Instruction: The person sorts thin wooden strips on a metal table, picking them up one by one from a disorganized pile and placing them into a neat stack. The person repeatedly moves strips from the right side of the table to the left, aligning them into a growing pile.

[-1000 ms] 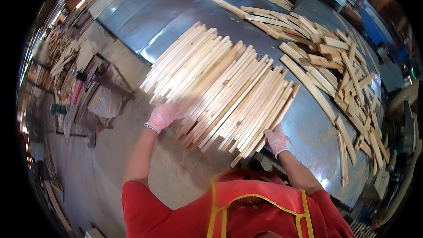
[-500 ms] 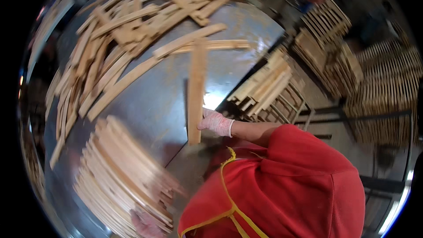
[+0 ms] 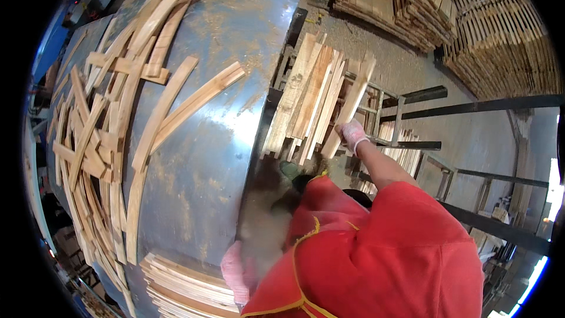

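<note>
My right hand (image 3: 353, 135), in a pale pinkish work glove, is closed on one end of a wooden slat (image 3: 357, 97). The slat is held at a slant beside a pile of rough wooden slats (image 3: 306, 91) on a metal rack to the right of the table. My left hand (image 3: 235, 272), gloved too, is at the table's near edge, by the right end of a neat stack of slats (image 3: 185, 285). Its fingers are blurred and partly hidden, so their grip is unclear. The red sleeve and apron cover the lower middle.
A metal table (image 3: 197, 200) dusted with sawdust carries a loose heap of curved slats (image 3: 97, 147) on its left. Dark metal bars (image 3: 488, 106) of a rack stick out at the right. Stacked boards (image 3: 376, 9) and taller slat stacks (image 3: 500, 41) stand on the floor beyond.
My right hand has carried its slat from over the table to the rack on the right. My left hand is now at the stack's right end. The view has turned rightward.
</note>
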Tool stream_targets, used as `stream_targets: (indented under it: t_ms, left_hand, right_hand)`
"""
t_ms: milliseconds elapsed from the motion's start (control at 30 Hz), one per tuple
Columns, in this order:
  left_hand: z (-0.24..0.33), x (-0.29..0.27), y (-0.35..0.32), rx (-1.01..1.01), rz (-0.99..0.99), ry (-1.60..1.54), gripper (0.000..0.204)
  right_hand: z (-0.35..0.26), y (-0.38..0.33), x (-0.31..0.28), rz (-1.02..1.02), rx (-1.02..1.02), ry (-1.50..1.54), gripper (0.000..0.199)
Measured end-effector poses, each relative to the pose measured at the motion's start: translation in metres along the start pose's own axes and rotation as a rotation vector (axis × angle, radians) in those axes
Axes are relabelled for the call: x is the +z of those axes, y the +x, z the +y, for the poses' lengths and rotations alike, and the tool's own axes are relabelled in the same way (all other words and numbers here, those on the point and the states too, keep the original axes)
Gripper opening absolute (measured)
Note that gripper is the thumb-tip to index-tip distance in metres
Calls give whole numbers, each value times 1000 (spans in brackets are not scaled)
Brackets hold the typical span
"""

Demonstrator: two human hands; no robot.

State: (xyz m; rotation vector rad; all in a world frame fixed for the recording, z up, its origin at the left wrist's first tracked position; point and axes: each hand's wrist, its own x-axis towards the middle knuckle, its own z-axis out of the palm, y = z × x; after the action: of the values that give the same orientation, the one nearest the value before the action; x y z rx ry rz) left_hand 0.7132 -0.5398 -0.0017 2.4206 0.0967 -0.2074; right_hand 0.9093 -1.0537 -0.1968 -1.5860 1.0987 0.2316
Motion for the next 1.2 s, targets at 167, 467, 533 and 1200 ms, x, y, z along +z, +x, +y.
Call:
stream_targets:
  t_ms: [167,467,533,1200]
  left_hand:
    - [68,56,118,8,-339,119,62]
    - [97,222,279,-65,-362,124,87]
    - [57,265,293,118,-289,244,92]
    - [104,271,258,537,-348,258,72]
  right_hand:
    - [55,107,-4,-105,-367,-1051,26]
    - [-9,74,-23,-63,-250,-378,40]
    - [-65,39,-1,72,-441,-449,36]
    - [-46,31,-18,260,-147,347,86]
